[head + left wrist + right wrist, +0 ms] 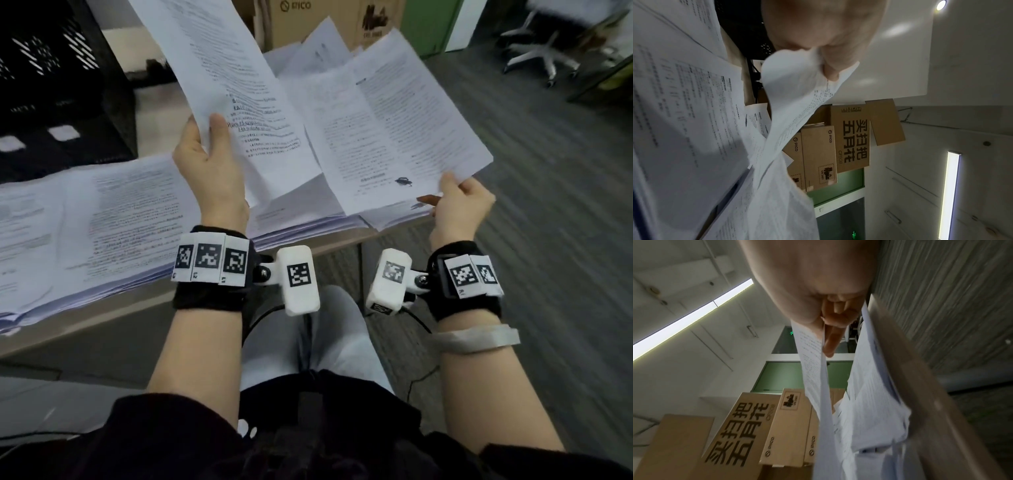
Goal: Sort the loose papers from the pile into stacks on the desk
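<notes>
Above the near edge of the desk (342, 236), the left hand (209, 164) pinches the bottom corner of a thin printed sheet (219, 68) between thumb and curled fingers, the page raised and tilted back to the left, its held corner crumpled in the left wrist view. The right hand (459, 205) grips the near right corner of a second sheet (394, 120), thumb on top and fingers beneath, lifting it just off the loose pile (308, 212) of white paper, whose ragged, fanned edges overhang the desk's right end. To the left lies a flatter, broader stack (85, 222) of printed pages along the near edge. A black perforated crate (58, 78) stands at far left. Brown cardboard boxes (325, 20) rise behind the pile, smooth and square.
</notes>
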